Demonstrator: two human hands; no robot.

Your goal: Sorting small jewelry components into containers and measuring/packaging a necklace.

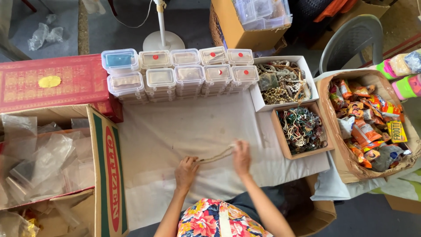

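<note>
A: Head view, we log the left hand [186, 171] and right hand [241, 157] on the white cloth [175, 131], each pinching one end of a beige beaded strand [217, 155] stretched flat between them.

B: Agreed; fingers closed narrowly on it. We note stacked clear plastic boxes [180, 74] beyond, and a box of coloured bands [301, 130] to the right.

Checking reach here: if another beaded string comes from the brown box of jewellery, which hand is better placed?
Probably the right hand: it holds the end of the beaded string nearer the brown box. The left hand pins the other end, farther away.
</note>
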